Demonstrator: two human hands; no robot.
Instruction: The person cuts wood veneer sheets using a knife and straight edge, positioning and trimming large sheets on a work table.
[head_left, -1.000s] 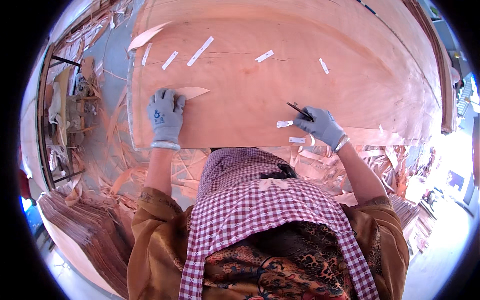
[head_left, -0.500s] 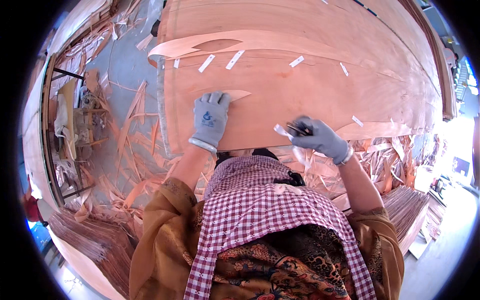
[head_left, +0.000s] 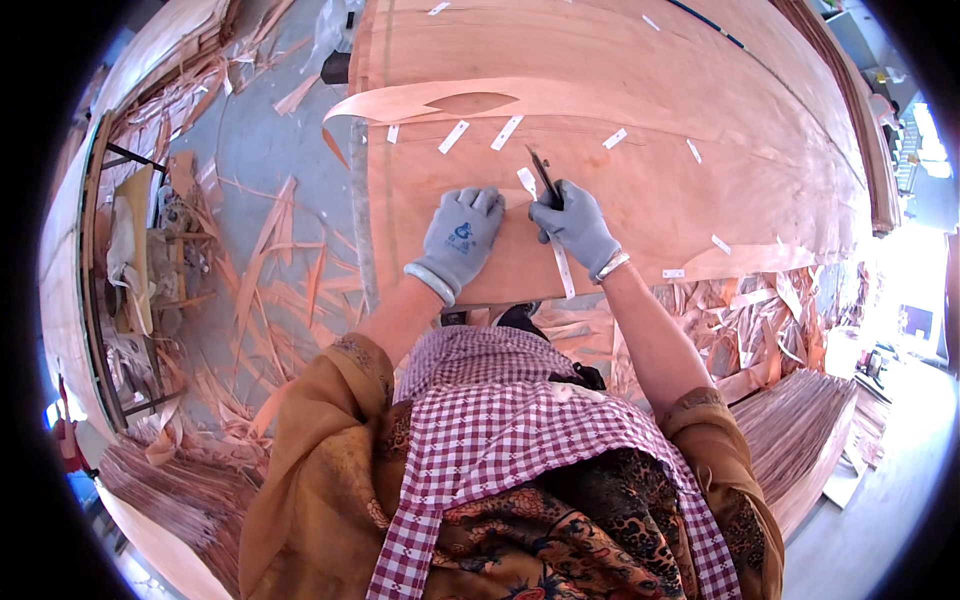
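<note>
Centrally, one large veneer sheet (head_left: 640, 120), reddish-brown, lies flat and fills the upper half of the view; its near edge runs just in front of the person.

Left hand (head_left: 462, 235): grey knit glove with a small blue mark on the back, palm down and fingers spread flat on the veneer sheet near its front edge. It holds nothing.

Right hand (head_left: 575, 225): grey glove, fingers closed around a thin dark tool (head_left: 543, 175) whose tip points away from the person and rests on the sheet. A long white tape strip (head_left: 560, 262) passes under this hand, from beside the tool tip down past the sheet's near edge. A pale bracelet (head_left: 607, 266) sits at the wrist.

Short white tape pieces (head_left: 453, 136), small oblongs, lie slanted in a loose row across the sheet beyond both hands; others sit farther right, near the edge.

Curled veneer flap (head_left: 440, 100), paler, with an oval hole, lies along the sheet's left part above that row.

Veneer scraps (head_left: 280, 250), thin curled slivers, cover the grey floor (head_left: 250, 150) to the left. A metal rack (head_left: 120, 290) stands at the far left. Stacked veneer (head_left: 800, 440) lies low on the right.

Checked cloth (head_left: 500, 440), purple and white, hangs over the person's front, with ochre sleeves either side.
</note>
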